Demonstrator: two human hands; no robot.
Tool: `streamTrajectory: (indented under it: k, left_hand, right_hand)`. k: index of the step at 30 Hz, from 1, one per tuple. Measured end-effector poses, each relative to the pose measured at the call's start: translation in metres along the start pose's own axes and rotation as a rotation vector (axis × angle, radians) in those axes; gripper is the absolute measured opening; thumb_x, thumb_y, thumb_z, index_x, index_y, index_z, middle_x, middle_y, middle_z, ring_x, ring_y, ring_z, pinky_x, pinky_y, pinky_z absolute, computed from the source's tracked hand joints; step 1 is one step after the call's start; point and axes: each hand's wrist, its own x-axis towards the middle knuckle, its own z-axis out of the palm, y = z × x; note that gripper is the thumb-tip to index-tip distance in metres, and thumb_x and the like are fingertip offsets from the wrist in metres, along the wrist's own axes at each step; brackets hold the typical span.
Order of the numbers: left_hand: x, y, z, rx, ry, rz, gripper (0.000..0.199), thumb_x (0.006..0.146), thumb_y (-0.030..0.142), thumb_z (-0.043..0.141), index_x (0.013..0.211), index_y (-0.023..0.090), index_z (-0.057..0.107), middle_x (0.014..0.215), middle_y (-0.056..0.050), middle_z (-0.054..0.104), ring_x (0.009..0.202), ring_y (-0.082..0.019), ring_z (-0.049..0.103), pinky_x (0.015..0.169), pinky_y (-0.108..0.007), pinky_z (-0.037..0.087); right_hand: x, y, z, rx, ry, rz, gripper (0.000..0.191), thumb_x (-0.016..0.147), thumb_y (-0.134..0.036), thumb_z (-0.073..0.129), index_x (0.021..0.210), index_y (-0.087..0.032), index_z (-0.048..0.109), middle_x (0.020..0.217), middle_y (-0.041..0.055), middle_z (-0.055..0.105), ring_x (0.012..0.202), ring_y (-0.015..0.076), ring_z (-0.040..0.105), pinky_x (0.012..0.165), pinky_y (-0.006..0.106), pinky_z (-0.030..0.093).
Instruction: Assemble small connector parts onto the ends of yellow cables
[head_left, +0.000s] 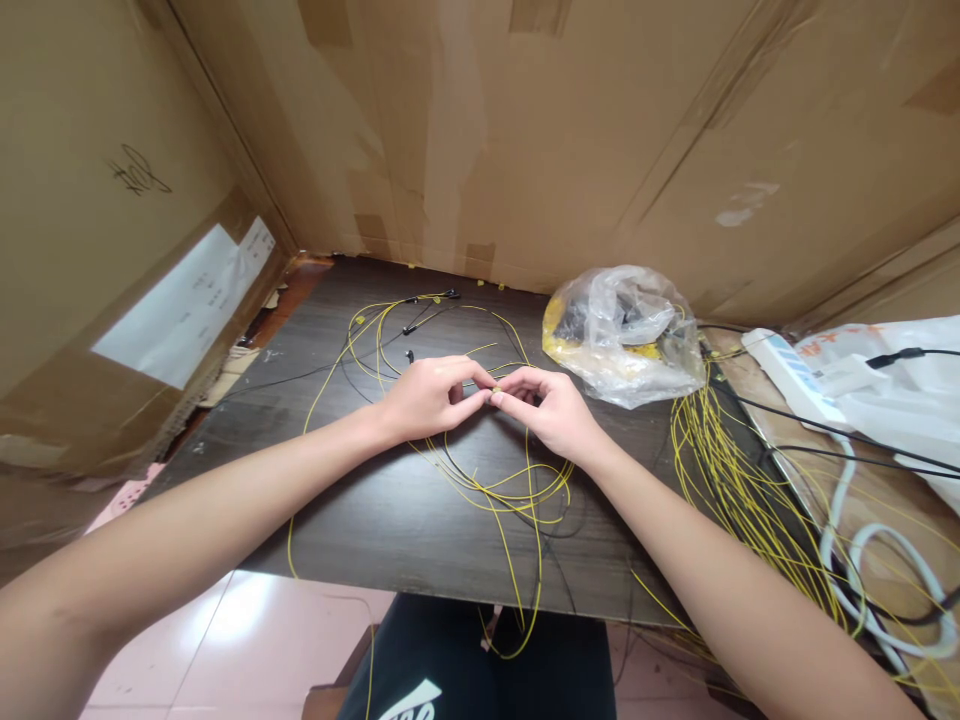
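Note:
My left hand (431, 398) and my right hand (547, 408) meet over the middle of the dark table, thumbs and index fingers pinched together. Between the fingertips shows a small yellow piece (496, 391); its exact kind is too small to make out. Thin yellow cables (487, 488) lie in loose loops under and around both hands, some hanging over the front edge. Small black connectors (409, 330) sit on the cables beyond my left hand. The curled fingers hide part of the cable at the pinch.
A clear plastic bag (626, 340) with yellow and black contents stands at the back right. A bundle of yellow cables (720, 470) spills over the right side. Farther right lie a white power strip (795, 378) and a pale cord (847, 480). Cardboard walls (480, 140) surround the dark table (352, 530).

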Motion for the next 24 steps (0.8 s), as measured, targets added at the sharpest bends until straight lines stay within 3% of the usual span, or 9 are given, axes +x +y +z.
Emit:
streamTrajectory:
  k: [6, 14, 24]
  left_hand:
    - [0.0001, 0.0008, 0.0016, -0.001, -0.003, -0.038, 0.015, 0.092, 0.027, 0.063, 0.095, 0.016, 0.073, 0.076, -0.001, 0.072, 0.052, -0.009, 0.058, 0.058, -0.023, 0.045]
    - [0.0, 0.0, 0.0006, 0.0, -0.003, -0.055, 0.014, 0.09, 0.027, 0.065, 0.092, 0.016, 0.074, 0.071, 0.0, 0.072, 0.051, -0.01, 0.058, 0.057, -0.024, 0.046]
    - [0.0002, 0.0014, 0.0007, -0.03, -0.006, -0.119, 0.014, 0.089, 0.026, 0.067, 0.093, 0.016, 0.076, 0.064, 0.002, 0.07, 0.049, -0.009, 0.057, 0.057, -0.023, 0.044]
  right_hand:
    - [-0.0045, -0.0009, 0.0042, -0.126, 0.055, -0.045, 0.022, 0.089, -0.04, 0.072, 0.09, -0.018, 0.076, 0.072, 0.0024, 0.07, 0.057, 0.0127, 0.052, 0.056, 0.028, 0.041]
    - [-0.0065, -0.0004, 0.0044, -0.385, 0.112, -0.203, 0.01, 0.091, -0.029, 0.072, 0.091, -0.021, 0.078, 0.074, 0.0024, 0.072, 0.064, 0.0156, 0.058, 0.065, 0.031, 0.045]
    - [-0.0074, 0.0003, 0.0042, -0.506, 0.165, -0.292, 0.004, 0.09, -0.021, 0.072, 0.091, -0.02, 0.075, 0.075, 0.0014, 0.071, 0.067, 0.0153, 0.059, 0.065, 0.028, 0.045]
